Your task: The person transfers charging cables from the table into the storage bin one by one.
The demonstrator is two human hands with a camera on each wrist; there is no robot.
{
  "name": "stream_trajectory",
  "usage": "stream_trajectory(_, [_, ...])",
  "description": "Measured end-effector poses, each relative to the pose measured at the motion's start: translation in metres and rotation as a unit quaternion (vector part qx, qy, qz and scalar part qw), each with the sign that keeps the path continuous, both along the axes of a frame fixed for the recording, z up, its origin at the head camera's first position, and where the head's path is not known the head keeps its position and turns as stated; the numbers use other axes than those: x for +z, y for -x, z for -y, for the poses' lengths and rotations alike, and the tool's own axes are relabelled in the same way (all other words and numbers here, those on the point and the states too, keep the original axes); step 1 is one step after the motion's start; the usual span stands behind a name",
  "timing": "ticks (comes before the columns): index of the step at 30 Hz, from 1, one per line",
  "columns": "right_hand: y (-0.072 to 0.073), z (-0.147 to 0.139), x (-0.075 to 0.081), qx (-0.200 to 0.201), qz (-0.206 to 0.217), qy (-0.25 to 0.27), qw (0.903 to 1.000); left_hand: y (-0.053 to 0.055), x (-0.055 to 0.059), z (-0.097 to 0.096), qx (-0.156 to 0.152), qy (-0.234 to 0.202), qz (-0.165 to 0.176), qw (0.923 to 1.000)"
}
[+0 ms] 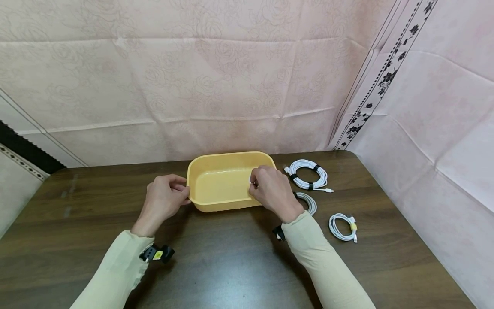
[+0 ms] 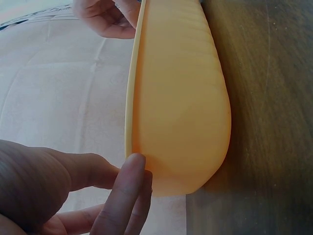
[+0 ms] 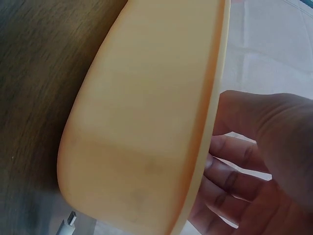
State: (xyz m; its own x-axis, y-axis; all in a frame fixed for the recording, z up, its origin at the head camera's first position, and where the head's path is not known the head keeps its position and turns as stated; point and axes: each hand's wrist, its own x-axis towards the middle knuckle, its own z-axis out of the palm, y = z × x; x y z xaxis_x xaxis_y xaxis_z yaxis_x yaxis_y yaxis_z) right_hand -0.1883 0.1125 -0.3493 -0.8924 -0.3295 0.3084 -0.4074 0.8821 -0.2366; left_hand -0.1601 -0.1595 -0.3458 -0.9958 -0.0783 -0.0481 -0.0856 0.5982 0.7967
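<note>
A shallow yellow plastic basin (image 1: 216, 206) stands on the table near the back cloth. My left hand (image 1: 165, 198) pinches its left end at the rim; the left wrist view has fingertips (image 2: 133, 164) against the outer wall. My right hand (image 1: 272, 189) is over the basin's right end with its fingers curled inside the rim. A small white spot shows by those fingers, too small to identify. In the right wrist view the basin wall (image 3: 137, 107) hides part of the fingers (image 3: 230, 181), and whether they hold something cannot be made out.
Right of the basin lie a large coiled white cable (image 1: 322, 176) with black ties, a second coil (image 1: 310, 204) partly behind the right wrist, and a smaller coil (image 1: 335, 227) with a yellow tie. Cloth walls stand behind and to the right of the brown table (image 1: 216, 266).
</note>
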Motion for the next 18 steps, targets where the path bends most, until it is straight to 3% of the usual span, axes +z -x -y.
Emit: stream_trajectory(18, [0.0025,-0.0018,-0.0001,-0.003,0.038,0.006,0.9992,-0.0001,-0.0004,-0.0009,0.005,-0.001,0.003,1.0000])
